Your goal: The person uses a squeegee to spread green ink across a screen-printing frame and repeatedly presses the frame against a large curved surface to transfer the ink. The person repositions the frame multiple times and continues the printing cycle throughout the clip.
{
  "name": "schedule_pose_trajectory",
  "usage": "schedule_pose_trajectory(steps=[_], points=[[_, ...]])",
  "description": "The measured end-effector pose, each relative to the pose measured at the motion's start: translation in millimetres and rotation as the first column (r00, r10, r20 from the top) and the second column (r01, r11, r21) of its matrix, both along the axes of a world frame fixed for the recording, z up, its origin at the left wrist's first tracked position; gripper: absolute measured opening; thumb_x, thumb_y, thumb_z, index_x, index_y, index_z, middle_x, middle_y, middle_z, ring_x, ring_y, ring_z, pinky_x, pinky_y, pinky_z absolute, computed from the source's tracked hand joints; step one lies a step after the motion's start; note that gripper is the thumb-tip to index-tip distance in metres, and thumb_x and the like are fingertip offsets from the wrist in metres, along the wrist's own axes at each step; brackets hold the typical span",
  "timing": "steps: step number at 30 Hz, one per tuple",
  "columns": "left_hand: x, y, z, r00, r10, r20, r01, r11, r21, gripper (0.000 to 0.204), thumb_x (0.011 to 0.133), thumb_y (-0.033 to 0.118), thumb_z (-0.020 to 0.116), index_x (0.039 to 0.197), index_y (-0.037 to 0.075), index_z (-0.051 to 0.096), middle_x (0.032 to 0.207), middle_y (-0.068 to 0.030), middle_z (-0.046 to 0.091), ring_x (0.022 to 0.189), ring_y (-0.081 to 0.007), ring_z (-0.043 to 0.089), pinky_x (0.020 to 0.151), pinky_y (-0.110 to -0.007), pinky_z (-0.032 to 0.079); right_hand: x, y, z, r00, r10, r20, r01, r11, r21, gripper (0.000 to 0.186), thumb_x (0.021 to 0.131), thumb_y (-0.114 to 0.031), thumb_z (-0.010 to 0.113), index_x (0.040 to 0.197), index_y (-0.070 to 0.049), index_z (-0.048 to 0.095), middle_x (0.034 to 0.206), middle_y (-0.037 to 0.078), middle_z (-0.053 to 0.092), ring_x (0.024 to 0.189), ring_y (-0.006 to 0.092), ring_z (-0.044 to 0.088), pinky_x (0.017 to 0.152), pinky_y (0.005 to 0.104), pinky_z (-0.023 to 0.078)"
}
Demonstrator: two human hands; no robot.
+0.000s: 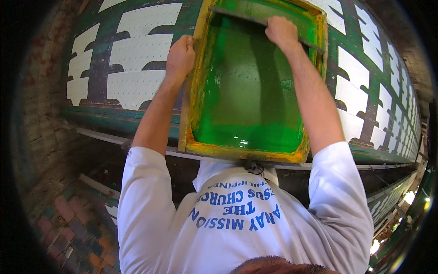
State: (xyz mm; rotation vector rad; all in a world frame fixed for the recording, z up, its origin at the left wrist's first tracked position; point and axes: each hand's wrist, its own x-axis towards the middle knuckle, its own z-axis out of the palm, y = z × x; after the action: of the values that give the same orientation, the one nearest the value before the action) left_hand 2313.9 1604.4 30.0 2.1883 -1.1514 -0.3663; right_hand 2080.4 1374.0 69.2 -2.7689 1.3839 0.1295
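Note:
A wooden screen-printing frame [246,154], its edges smeared yellow and orange, lies on the table before me. Wet green ink coats its mesh [237,91], with a brighter pool along the near end. Toward the far end a long dark squeegee [237,16] spans the frame, slanting down to the right. My right hand [281,33] is wrapped round the squeegee, right of its middle. On the frame's left rail my left hand [181,57] is closed, its fingertips partly hidden.
White cut fabric or paper pieces [141,50] with small dots lie in rows on the long green table left of the frame, and more white pieces [351,96] lie right. A metal rail [98,134] runs along the near edge. Brick paving [77,228] shows at lower left.

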Motion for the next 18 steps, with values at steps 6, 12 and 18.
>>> schedule_pose_trajectory(steps=[6, 12, 18], points=[[0.9, 0.1, -1.1, 0.999, 0.004, 0.032, -0.004, 1.0, 0.015, 0.037, 0.113, 0.031, 0.045, 0.118, 0.003, 0.069, 0.109, -0.0213, 0.074, 0.104, -0.0392, 0.071, 0.091, -0.044, 0.053, 27.6, -78.0, -8.0, 0.997, 0.024, 0.072, -0.016, 0.994, -0.108, 0.02, 0.083, -0.014, 0.068, 0.096, -0.005, 0.08, 0.095, 0.019, 0.077, 0.092, 0.0362, 0.077, 0.079, 0.0475, 0.062], [-0.7, 0.2, 1.0, 0.998, -0.014, 0.067, 0.016, 0.999, -0.029, 0.036, 0.112, 0.029, 0.045, 0.12, 0.004, 0.068, 0.11, -0.0218, 0.074, 0.106, -0.0431, 0.069, 0.09, -0.049, 0.053, 8.5, -32.6, -19.9, 0.99, 0.078, 0.115, -0.079, 0.997, 0.01, 0.024, 0.092, -0.016, 0.068, 0.112, -0.009, 0.078, 0.108, 0.019, 0.077, 0.101, 0.038, 0.076, 0.086, 0.0498, 0.063], [-4.8, 0.4, 6.9, 0.997, -0.01, 0.075, 0.009, 1.0, 0.011, 0.036, 0.112, 0.029, 0.044, 0.119, 0.003, 0.067, 0.108, -0.0234, 0.073, 0.105, -0.0442, 0.069, 0.089, -0.05, 0.053, 9.2, -60.7, 6.8, 0.976, 0.106, 0.191, -0.086, 0.991, -0.106, 0.022, 0.084, -0.014, 0.068, 0.101, -0.014, 0.082, 0.098, 0.017, 0.078, 0.095, 0.0346, 0.077, 0.083, 0.0485, 0.062]])
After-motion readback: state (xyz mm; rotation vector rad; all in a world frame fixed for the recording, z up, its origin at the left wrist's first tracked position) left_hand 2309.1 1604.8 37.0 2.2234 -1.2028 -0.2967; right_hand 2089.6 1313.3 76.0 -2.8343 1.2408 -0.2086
